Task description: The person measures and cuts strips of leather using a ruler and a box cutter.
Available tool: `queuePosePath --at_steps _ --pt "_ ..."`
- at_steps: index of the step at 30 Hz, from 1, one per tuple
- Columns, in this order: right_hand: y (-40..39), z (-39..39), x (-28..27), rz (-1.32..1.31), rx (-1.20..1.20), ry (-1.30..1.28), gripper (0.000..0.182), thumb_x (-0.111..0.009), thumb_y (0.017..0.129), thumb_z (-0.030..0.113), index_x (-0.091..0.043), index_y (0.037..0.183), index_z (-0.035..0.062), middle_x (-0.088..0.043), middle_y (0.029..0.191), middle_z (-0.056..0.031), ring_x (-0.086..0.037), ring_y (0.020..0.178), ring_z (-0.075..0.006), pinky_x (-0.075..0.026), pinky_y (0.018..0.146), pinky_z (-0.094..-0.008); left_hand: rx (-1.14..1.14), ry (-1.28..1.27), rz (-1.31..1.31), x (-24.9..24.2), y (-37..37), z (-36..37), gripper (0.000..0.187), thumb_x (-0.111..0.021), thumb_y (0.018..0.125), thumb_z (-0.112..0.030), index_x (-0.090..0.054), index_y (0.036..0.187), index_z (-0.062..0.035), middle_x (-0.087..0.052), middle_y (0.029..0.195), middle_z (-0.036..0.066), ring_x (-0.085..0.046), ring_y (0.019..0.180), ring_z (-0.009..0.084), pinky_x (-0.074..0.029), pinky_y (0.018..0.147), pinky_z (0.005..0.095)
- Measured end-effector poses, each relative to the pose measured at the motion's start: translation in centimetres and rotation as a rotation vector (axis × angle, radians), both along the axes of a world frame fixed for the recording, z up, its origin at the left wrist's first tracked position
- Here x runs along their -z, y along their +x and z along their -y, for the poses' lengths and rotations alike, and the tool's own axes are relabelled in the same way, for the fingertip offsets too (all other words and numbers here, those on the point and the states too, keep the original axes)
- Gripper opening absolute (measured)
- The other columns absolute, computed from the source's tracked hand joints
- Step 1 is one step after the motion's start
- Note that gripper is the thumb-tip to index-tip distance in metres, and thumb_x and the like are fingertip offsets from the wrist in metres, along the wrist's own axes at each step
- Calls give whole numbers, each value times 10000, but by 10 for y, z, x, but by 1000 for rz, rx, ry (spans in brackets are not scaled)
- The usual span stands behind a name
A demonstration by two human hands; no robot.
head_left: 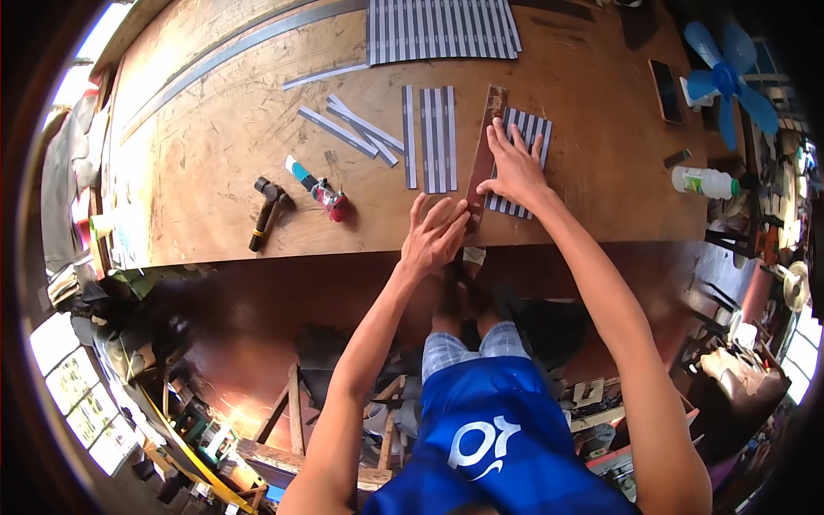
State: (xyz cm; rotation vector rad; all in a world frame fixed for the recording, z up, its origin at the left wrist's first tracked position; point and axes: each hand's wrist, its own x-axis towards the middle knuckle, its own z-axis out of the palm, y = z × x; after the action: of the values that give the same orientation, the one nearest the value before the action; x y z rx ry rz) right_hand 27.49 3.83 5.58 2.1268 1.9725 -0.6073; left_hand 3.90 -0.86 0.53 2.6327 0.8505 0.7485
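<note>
A reddish-brown flat bar lies slantwise near the table's front edge, over the left side of a striped grey-and-white sheet. My right hand rests on the sheet and the bar, its fingers spread. At the bar's lower end, my left hand touches its left side with fingertips, fingers apart. Left of the bar lie upright striped strips and a single narrow strip. Further left, loose strips cross one another.
A large striped sheet lies at the back. A hammer and a cutter with a wrapped red handle lie on the left. A phone, blue fan and white bottle are on the right of the wooden table.
</note>
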Motion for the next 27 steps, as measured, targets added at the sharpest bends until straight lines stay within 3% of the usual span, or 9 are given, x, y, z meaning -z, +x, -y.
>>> queuePosePath --at_steps 3,7,10,15,22,27 --pt "16 11 12 -140 -44 160 1244 -804 697 617 -158 1633 114 -157 1705 -65 -168 1558 -326 -48 1222 -660 -26 15 -19 -1 1 2 395 -730 842 -147 -681 1234 -130 -647 1372 -16 -562 1247 209 -270 1181 542" --pt "34 21 41 -215 -145 347 1187 -776 730 634 -174 1637 160 -155 1706 -66 -168 1558 -326 -36 1225 -652 -44 25 -52 0 4 4 416 -750 814 -157 -686 1224 -133 -653 1360 -21 -586 1185 188 -308 1146 516" --pt "37 23 55 -264 -183 504 1077 -686 786 704 -231 1628 210 -166 1705 -19 -198 1546 -338 -27 1218 -675 -49 17 -68 2 4 5 433 -755 801 -158 -688 1228 -138 -654 1360 -20 -588 1176 180 -314 1136 511" --pt "35 25 62 -228 -165 605 806 -692 849 599 -482 1523 210 -361 1637 14 -319 1498 -342 -75 1219 -669 -15 21 -77 5 2 7 436 -765 813 -196 -693 1242 -172 -647 1372 -44 -584 1179 168 -313 1134 509" --pt "33 27 62 -262 -105 662 654 -711 867 468 -578 1448 199 -449 1585 10 -389 1462 -326 -102 1223 -658 14 11 -99 4 2 8 449 -786 828 -373 -711 1247 -229 -632 1392 -93 -572 1194 148 -310 1137 488" --pt "36 29 66 -220 -90 695 634 -707 870 451 -586 1442 205 -450 1584 12 -402 1456 -317 -112 1230 -642 17 5 -96 1 3 7 453 -792 826 -379 -712 1246 -229 -633 1389 -96 -574 1192 146 -318 1127 479"
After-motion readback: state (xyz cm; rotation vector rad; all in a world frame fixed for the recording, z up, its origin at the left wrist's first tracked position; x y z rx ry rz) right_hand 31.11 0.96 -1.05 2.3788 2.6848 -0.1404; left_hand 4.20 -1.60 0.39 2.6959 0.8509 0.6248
